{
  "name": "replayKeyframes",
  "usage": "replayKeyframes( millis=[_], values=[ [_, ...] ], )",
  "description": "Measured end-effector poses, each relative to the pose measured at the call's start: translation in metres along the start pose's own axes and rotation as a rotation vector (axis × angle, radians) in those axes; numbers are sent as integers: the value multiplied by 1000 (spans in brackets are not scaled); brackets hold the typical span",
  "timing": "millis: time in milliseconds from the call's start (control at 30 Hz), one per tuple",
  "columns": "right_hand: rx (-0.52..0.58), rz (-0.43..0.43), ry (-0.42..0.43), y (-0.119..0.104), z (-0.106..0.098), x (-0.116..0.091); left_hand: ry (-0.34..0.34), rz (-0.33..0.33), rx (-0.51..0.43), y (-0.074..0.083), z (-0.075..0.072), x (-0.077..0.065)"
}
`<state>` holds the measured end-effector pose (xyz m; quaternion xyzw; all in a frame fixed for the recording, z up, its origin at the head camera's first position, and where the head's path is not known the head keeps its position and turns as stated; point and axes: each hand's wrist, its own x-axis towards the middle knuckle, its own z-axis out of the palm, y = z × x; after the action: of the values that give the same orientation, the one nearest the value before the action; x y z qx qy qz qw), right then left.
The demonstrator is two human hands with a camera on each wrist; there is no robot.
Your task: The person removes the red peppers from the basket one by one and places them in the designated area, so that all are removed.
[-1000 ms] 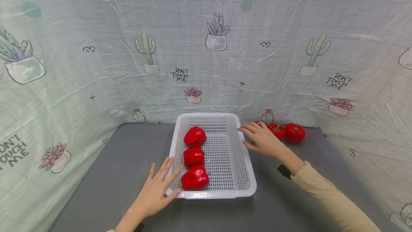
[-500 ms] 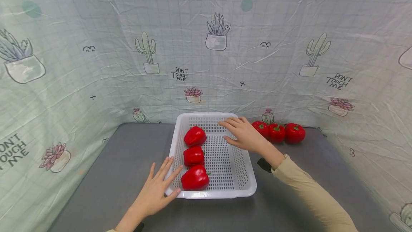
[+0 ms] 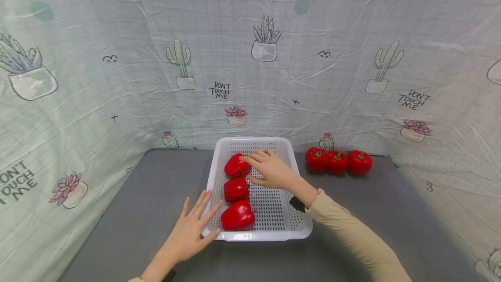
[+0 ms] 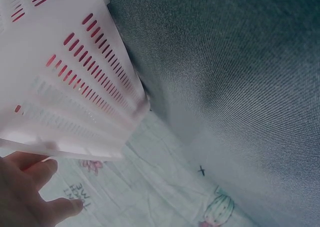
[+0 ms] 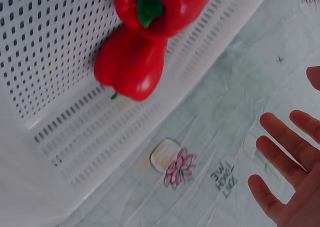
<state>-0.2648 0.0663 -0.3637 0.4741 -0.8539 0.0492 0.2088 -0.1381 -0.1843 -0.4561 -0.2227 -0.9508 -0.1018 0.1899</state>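
A white perforated plastic basket point(image 3: 270, 236) holds three red bell peppers in a column along its left side: a far one point(image 3: 235, 166), a middle one point(image 3: 236, 189) and a near one point(image 3: 237, 216). With fingers spread, my left hand point(image 3: 185, 235) rests at the basket's left rim by the near corner. My right hand point(image 3: 272, 172) is over the basket, empty, its relaxed fingertips overlapping the edge of the far pepper in the head view. In the right wrist view, those loosely spread fingers point(image 5: 287, 154) show apart from the pepper point(image 5: 131, 64) at the basket's end.
Right of the basket, three more red bell peppers stand in a row near the back of the grey table point(image 3: 156, 195): a left one point(image 3: 315, 161), a middle one point(image 3: 337, 162) and a right one point(image 3: 359, 163). A cactus-print sheet point(image 3: 219, 47) surrounds the table at back and sides.
My right hand has moved left from the basket's right rim to beside the far pepper inside, uncovering the row of peppers on the right. My left hand stays in place.
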Motion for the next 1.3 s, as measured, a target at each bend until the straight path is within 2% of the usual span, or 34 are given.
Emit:
replayKeyframes(
  millis=[400, 600, 833, 1133, 1300],
  values=[
    [-68, -127, -153, -24, 20, 4, -15, -9, 36, -1, -1, 0],
    [-120, -235, -215, -31, 28, -1, -30, -12, 41, 1, -2, 0],
    [-172, -374, -243, -39, 35, -4, -25, -12, 47, 0, -2, 1],
    [-229, -449, -334, -47, 43, -6, -18, -10, 58, 0, -3, 1],
    [-268, -480, -349, -49, 49, -8, -7, 1, 63, 0, -2, 1]
  ],
)
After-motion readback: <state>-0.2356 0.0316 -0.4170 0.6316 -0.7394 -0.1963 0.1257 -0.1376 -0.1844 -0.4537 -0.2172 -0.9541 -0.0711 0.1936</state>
